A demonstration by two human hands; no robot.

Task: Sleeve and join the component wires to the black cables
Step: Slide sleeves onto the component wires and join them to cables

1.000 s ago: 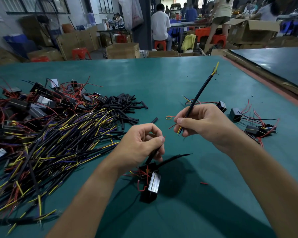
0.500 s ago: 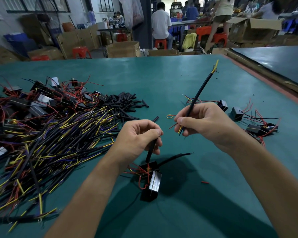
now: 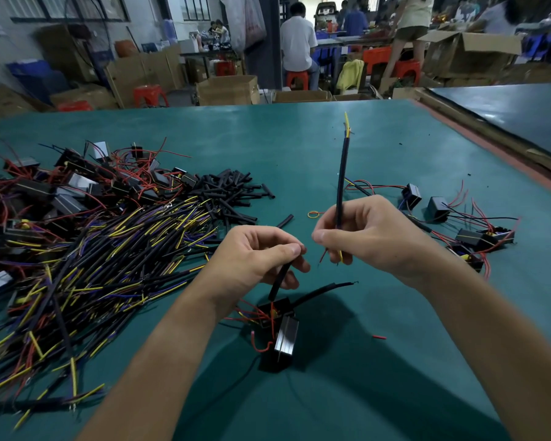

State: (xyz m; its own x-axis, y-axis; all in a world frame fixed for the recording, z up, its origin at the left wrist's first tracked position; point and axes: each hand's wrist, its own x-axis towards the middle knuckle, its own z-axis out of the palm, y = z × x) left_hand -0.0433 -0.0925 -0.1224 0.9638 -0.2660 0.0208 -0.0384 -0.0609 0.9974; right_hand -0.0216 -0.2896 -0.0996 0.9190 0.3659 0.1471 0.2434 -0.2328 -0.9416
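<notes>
The left hand (image 3: 258,259) has its grip pinched on one short black sleeve tube (image 3: 280,278), with thumb and first finger pressed on the top end. The tube slants down to one small black box part (image 3: 283,335) with a shiny metal side. The box lies on the green bench (image 3: 299,148) just below that hand, and thin red wires (image 3: 261,313) curl out of it. A second black tube (image 3: 322,289) sticks out of the box to the right.

The right hand (image 3: 369,240) has its grip curled round one long black cable (image 3: 341,179) and holds it almost straight up. A yellow wire shows at the top, and one yellow end and one red end poke out under the fingers.

Just behind the hands lie one loose black tube (image 3: 285,220) and one orange wire loop (image 3: 314,214). One red scrap (image 3: 379,337) lies right of the box.

On the left are three heaps, each too big to count: black cables with yellow ends (image 3: 93,265), short black tubes (image 3: 229,192) and black boxes with red wires (image 3: 61,186). On the right sits a small bunch of wired boxes (image 3: 458,224), at least four.
</notes>
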